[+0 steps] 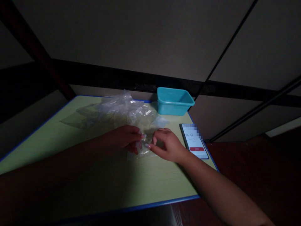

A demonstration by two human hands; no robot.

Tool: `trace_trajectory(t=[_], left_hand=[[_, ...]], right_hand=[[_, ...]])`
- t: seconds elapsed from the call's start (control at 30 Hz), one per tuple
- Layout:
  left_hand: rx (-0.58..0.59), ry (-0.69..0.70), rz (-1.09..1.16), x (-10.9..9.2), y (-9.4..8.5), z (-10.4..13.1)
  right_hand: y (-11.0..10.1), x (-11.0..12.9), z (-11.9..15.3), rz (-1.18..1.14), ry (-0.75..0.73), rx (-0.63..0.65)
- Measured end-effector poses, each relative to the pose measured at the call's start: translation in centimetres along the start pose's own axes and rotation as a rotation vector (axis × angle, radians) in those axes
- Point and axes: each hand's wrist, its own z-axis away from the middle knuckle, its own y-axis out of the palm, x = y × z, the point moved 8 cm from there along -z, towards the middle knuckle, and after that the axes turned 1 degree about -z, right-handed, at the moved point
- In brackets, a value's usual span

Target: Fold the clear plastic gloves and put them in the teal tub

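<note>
My left hand [132,138] is closed in a pinch on a small clear plastic bag [143,152], above the middle of the table. Just right of it, my right hand [166,143] is curved, with a visible gap between thumb and index finger. Its thumb tip reaches the bag's edge; whether it presses on the film I cannot tell. Behind both hands lies a loose pile of crumpled clear plastic bags [124,106], spreading to the left. The lower fingers of my left hand are in shadow.
A turquoise plastic bin [172,108] stands at the table's back right corner. A phone [194,142] showing a timer lies along the right edge. The pale green table [145,185] has a blue rim, and a panelled wall [141,37] rises behind it.
</note>
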Motion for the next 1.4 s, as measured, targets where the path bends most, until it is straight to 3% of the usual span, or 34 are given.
trace_trajectory(t=[0.1, 0.33, 0.7, 0.87, 0.93, 1.1, 1.17, 1.27, 1.4], left_hand=[[0.025, 0.012, -0.006, 0.0, 0.3, -0.2], [0.031, 0.02, 0.02, 0.3, 0.6, -0.3], [0.109, -0.064, 0.133, 1.1, 1.2, -0.6], [0.126, -0.056, 0.072, 1.4, 1.1, -0.8], [0.082, -0.018, 0.023, 1.0, 0.6, -0.7], [-0.2, 0.167, -0.13, -1.0, -2.6, -0.2], [-0.262, 0.198, -0.177, -1.1, -3.7, -0.2], [-0.252, 0.212, -0.228, -0.7, -4.4, -0.3], [-0.156, 0.211, -0.266, -0.1, -4.5, -0.5]], right_hand=[[0.1, 0.1, 0.2, -0.039, 0.045, -0.035], [1.5, 1.3, 0.6, 0.029, -0.112, 0.016], [2.3, -0.9, 0.5, -0.281, 0.161, 0.012], [2.4, -1.9, 0.5, -0.386, 0.255, -0.017], [2.6, -2.1, 0.6, -0.385, 0.274, 0.007], [2.6, -2.9, 0.8, -0.417, 0.313, -0.018], [2.6, -3.1, 0.9, -0.439, 0.331, -0.03], [2.4, -3.2, 1.1, -0.457, 0.345, -0.043], [2.2, -3.1, 1.2, -0.488, 0.355, -0.05]])
